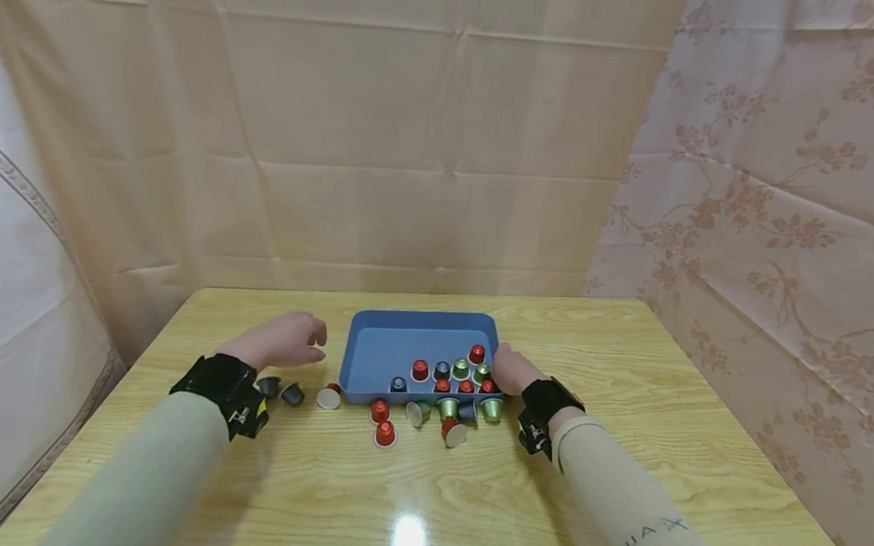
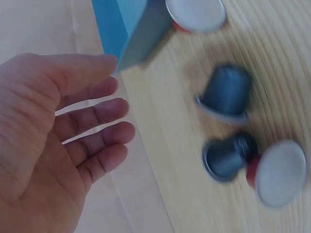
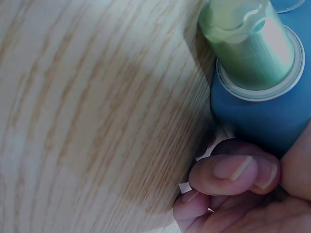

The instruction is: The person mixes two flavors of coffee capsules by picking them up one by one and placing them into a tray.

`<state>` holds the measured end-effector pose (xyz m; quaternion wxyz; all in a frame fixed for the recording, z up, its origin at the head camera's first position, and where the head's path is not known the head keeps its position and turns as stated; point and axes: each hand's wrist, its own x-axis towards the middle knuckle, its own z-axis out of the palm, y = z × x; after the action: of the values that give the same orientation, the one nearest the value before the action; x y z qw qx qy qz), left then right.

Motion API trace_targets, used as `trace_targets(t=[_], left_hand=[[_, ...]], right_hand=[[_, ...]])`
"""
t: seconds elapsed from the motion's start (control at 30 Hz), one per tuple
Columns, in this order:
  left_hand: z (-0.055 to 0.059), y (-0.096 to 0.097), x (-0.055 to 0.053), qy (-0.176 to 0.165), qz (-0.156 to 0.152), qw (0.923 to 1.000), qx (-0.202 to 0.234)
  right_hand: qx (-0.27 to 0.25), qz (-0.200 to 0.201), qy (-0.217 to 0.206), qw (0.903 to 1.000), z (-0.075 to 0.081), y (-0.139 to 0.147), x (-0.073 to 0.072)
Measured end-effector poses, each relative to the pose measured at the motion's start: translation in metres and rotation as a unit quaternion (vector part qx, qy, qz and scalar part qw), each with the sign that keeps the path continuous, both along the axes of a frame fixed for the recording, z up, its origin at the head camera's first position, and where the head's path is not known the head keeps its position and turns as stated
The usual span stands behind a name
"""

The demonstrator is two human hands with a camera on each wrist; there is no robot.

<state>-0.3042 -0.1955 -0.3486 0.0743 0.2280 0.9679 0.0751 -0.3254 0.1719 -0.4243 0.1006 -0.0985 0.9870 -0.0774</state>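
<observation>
A shallow blue tray (image 1: 380, 345) lies on the table, with several red, green and dark coffee capsules (image 1: 419, 370) gathered in its front right part. My right hand (image 1: 515, 370) grips the tray's right side with curled fingers; part of the grip is hidden. Close by, a light green capsule (image 3: 257, 53) leans against the tray's outer wall. My left hand (image 1: 283, 340) hovers left of the tray, fingers loosely bent and holding nothing. Below it in the left wrist view are two dark capsules (image 2: 227, 92) and a red one showing its white lid (image 2: 282, 174).
More capsules lie on the wooden table (image 1: 304, 482) along the tray's front edge, including two upright red ones (image 1: 385, 433) and a tipped red one (image 1: 453, 432). A beige cloth (image 1: 415, 138) hangs behind the table, and a flowered cloth (image 1: 785, 227) at the right.
</observation>
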Motion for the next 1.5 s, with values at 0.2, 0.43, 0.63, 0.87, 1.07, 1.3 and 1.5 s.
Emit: trace_targets(t=[0.2,0.43,0.63,0.87,1.07,1.3,1.5], left_hand=[[-0.003,-0.02,0.001,-0.031,0.032,0.999,-0.011],[-0.003,-0.034,0.007,-0.063,0.063,0.9956,-0.028],[-0.004,-0.043,0.014,-0.103,0.101,0.9892,-0.028],[-0.011,-0.047,0.019,-0.129,0.141,0.9812,-0.029],[-0.016,-0.049,0.02,-0.126,0.131,0.9829,-0.029],[-0.024,-0.049,0.016,-0.108,0.105,0.9883,-0.02],[-0.031,-0.05,0.014,-0.107,0.094,0.9898,-0.001]], right_hand=[[0.016,0.003,0.001,0.9999,-0.001,0.001,-0.001],[0.017,-0.004,-0.008,0.9998,-0.002,0.001,-0.001],[-0.005,-0.014,-0.001,0.9999,-0.001,0.002,0.0],[0.002,-0.008,0.004,1.0,-0.001,0.001,-0.001],[0.015,0.003,0.011,0.9998,-0.001,0.0,-0.001],[0.001,-0.017,0.001,0.9999,0.001,-0.002,0.0],[-0.02,-0.03,-0.009,0.9993,0.001,-0.002,-0.001]])
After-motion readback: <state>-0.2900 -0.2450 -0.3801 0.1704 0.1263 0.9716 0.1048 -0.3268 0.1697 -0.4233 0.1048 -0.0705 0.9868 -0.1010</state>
